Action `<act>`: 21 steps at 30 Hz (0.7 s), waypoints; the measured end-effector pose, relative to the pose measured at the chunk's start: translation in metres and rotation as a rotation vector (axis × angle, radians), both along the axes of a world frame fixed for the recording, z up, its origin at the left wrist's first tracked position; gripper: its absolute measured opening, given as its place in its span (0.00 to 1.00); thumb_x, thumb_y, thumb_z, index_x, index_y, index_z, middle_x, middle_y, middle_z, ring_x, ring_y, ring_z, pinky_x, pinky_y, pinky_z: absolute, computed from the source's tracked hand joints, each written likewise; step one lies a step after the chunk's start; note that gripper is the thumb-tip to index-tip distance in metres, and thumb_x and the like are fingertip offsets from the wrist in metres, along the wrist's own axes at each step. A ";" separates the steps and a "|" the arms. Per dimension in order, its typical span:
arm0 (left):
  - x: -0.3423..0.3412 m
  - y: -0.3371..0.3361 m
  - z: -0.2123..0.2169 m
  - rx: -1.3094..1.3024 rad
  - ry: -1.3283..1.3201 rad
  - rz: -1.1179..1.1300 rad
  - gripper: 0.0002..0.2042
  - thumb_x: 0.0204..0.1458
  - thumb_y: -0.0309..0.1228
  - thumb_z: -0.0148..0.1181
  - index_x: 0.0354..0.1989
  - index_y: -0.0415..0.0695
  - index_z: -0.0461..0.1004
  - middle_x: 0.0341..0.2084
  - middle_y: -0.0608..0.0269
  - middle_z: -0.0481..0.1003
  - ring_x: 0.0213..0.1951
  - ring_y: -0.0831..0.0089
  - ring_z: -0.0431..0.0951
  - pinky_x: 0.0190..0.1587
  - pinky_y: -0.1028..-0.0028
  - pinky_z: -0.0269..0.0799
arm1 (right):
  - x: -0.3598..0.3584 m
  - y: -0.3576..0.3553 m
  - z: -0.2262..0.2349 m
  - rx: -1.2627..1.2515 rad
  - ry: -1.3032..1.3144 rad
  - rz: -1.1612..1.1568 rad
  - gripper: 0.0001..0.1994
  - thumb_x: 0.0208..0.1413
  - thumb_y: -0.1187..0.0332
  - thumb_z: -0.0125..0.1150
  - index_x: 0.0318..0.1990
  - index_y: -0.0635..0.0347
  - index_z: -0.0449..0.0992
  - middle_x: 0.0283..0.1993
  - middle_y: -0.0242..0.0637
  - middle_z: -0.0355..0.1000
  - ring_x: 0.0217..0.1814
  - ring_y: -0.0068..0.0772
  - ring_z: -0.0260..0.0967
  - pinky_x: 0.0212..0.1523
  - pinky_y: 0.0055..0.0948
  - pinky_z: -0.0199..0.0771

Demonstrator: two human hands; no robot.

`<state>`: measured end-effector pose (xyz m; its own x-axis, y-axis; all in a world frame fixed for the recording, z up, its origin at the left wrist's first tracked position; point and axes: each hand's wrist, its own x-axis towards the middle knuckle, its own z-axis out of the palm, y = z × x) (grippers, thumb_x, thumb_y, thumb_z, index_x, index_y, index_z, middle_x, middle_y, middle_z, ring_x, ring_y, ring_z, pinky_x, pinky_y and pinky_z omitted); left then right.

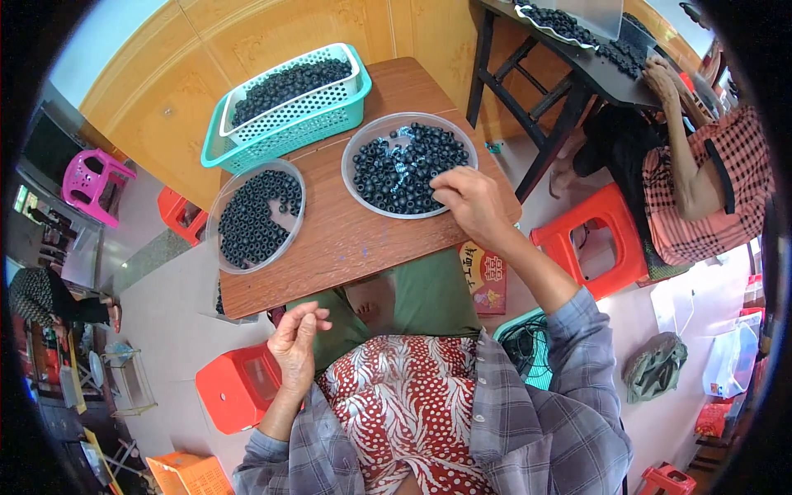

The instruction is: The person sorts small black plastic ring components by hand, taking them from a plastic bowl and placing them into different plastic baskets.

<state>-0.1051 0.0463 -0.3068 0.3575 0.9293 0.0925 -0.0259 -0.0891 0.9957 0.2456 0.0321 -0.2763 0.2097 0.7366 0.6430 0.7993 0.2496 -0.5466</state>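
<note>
My right hand [474, 205] is at the near right rim of a round clear plastic bowl [350, 172], its fingers curled together by the black beads [388, 183]. Whether it pinches a bead cannot be made out. Among those beads lie some shiny light-blue scraps [402, 157]. Over my lap, in front of the table edge, my left hand [299, 340] is raised with thumb and fingertips pressed together; anything between them is too small to name. A second clear bowl [216, 216] at the table's left holds black ring-like beads [247, 223], with a gap among them on its right side.
On the wooden table [330, 223], a white basket [289, 110] of black pieces sits inside a teal basket [293, 142] at the back. Red stools [239, 388] stand on both sides. At right, another person [701, 181] works at a dark table [610, 78].
</note>
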 end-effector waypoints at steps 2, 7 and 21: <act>0.013 -0.001 0.009 0.032 0.001 -0.011 0.11 0.59 0.28 0.54 0.45 0.34 0.73 0.34 0.55 0.78 0.31 0.73 0.78 0.38 0.76 0.75 | 0.000 0.022 -0.009 0.032 -0.115 -0.024 0.05 0.42 0.73 0.64 0.29 0.59 0.77 0.28 0.40 0.70 0.35 0.43 0.68 0.37 0.38 0.68; 0.044 0.005 0.022 0.096 -0.018 -0.078 0.10 0.58 0.26 0.54 0.44 0.33 0.72 0.34 0.51 0.78 0.31 0.69 0.78 0.38 0.73 0.75 | -0.005 0.056 -0.021 -0.009 -0.405 -0.014 0.06 0.40 0.71 0.66 0.25 0.60 0.75 0.30 0.40 0.68 0.38 0.43 0.64 0.39 0.38 0.64; 0.127 0.061 0.039 0.092 -0.025 -0.109 0.10 0.57 0.26 0.55 0.45 0.34 0.73 0.36 0.55 0.77 0.36 0.73 0.76 0.42 0.75 0.71 | -0.064 0.042 -0.013 0.374 -0.168 -0.145 0.11 0.32 0.62 0.60 0.22 0.58 0.68 0.27 0.38 0.65 0.34 0.39 0.62 0.36 0.38 0.61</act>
<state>0.0215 0.1077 -0.2681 0.4524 0.8723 0.1855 -0.0654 -0.1750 0.9824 0.1818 0.0740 -0.2890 0.1639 0.4174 0.8938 0.9107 0.2843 -0.2997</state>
